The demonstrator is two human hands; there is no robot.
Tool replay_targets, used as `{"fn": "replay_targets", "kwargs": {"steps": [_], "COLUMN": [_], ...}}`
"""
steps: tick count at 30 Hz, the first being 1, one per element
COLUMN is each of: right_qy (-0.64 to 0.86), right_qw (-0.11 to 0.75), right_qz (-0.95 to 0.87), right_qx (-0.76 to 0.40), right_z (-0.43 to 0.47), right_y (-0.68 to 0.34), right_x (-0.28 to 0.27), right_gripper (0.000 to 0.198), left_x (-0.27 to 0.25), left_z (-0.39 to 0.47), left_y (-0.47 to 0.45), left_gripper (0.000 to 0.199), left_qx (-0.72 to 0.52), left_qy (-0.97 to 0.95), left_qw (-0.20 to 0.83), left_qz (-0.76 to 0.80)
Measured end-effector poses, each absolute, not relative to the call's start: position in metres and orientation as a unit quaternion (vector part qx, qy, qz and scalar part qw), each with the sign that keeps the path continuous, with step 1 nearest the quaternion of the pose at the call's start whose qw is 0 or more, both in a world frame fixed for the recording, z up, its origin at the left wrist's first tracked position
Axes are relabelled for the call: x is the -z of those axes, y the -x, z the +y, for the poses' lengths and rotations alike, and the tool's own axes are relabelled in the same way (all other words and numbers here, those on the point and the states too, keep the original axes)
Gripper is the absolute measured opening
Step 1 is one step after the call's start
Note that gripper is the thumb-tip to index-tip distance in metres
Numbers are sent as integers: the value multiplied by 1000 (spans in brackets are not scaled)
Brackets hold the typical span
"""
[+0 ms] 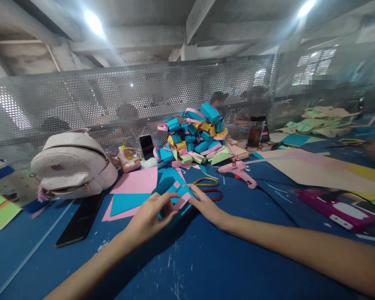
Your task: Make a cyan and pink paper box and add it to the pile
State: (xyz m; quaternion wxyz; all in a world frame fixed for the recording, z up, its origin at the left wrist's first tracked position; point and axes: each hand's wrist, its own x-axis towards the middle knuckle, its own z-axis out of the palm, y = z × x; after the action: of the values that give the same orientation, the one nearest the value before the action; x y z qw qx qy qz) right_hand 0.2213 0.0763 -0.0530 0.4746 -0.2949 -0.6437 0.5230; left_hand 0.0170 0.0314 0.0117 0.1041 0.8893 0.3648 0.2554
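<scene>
Between my two hands is a small folded blue paper piece [183, 191] with a pink paper strip [181, 201] across it. My left hand [158, 210] pinches it from the left, thumb and fingertips at the pink strip. From the right, my right hand [206, 206] grips its edge, with some fingers hidden behind the paper. Just beyond the hands lie scissors with yellow handles [208, 181] and red handles [217, 195]. A pink glue gun [238, 171] rests to the right, its black cord trailing across the table.
A heap of blue, pink and yellow paper boxes [193, 137] stands at the back by a perforated metal partition [106, 91]. Left are a pale backpack [76, 164], a black phone [79, 218] and coloured paper sheets [129, 203]. Right are a dark jar [255, 131] and a purple power strip [339, 208].
</scene>
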Motion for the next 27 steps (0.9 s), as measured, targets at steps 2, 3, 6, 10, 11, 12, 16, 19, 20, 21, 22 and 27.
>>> {"fn": "replay_targets", "kwargs": {"steps": [2, 3, 6, 10, 11, 12, 16, 19, 20, 21, 22, 27], "right_qy": [292, 290, 289, 274, 267, 261, 261, 268, 267, 264, 260, 253], "right_qw": [477, 478, 486, 472, 467, 464, 453, 435, 431, 428, 427, 428], "right_qz": [-632, -631, -633, -652, -659, -666, -680, -696, -703, -709, -713, -719], "right_qx": [-536, -538, -529, -527, -526, -522, -514, -504, -499, -494, -492, -485], "right_z": [77, 77, 76, 74, 73, 73, 70, 68, 68, 67, 66, 62], "right_y": [-222, -222, -222, -222, -222, -221, -222, -223, -223, -223, -224, -223], "right_x": [54, 54, 52, 49, 49, 49, 48, 46, 45, 44, 43, 38], "right_gripper": [36, 35, 33, 37, 37, 36, 35, 35, 36, 36, 35, 34], "left_x": [-12, -13, -14, -16, -17, -17, -18, -16, -16, -15, -15, -18], "left_z": [32, 32, 32, 35, 35, 36, 37, 37, 38, 38, 38, 35], "left_y": [-17, -17, -17, -17, -17, -17, -18, -18, -18, -18, -18, -19], "left_gripper": [34, 34, 31, 23, 22, 22, 31, 23, 20, 19, 19, 18], "left_qx": [-274, -281, -287, -303, -308, -310, -306, -293, -289, -285, -284, -291], "left_qy": [-882, -879, -869, -848, -846, -845, -838, -828, -826, -823, -821, -805], "left_qw": [108, 107, 126, 165, 168, 169, 191, 218, 227, 235, 242, 269], "left_qz": [367, 370, 383, 401, 402, 400, 410, 425, 428, 431, 433, 442]}}
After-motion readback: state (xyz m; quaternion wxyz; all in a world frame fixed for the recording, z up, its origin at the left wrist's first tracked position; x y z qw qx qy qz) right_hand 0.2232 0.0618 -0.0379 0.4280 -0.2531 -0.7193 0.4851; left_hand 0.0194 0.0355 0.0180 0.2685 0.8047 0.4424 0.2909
